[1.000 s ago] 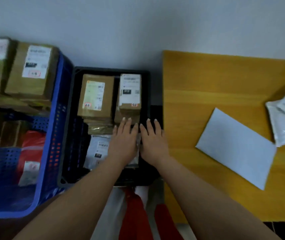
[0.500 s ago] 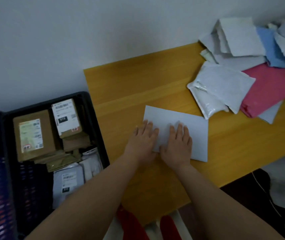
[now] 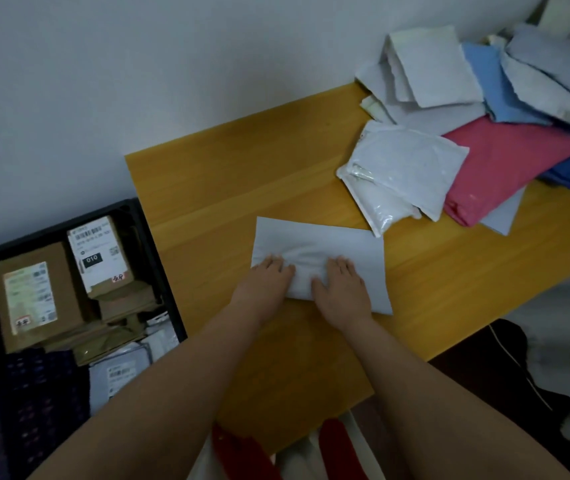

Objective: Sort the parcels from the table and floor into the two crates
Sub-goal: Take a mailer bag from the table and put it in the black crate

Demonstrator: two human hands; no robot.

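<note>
Currently, both hands, left hand and right hand, are gathering the grey mailer bag at frame centre on the surface, fingers curling into its bunching film, likely for lifting toward the black crate at lower left.

small parcel-sorting rm – labelled boxes in a black crate, mailer bags piled on a wooden table.
</note>
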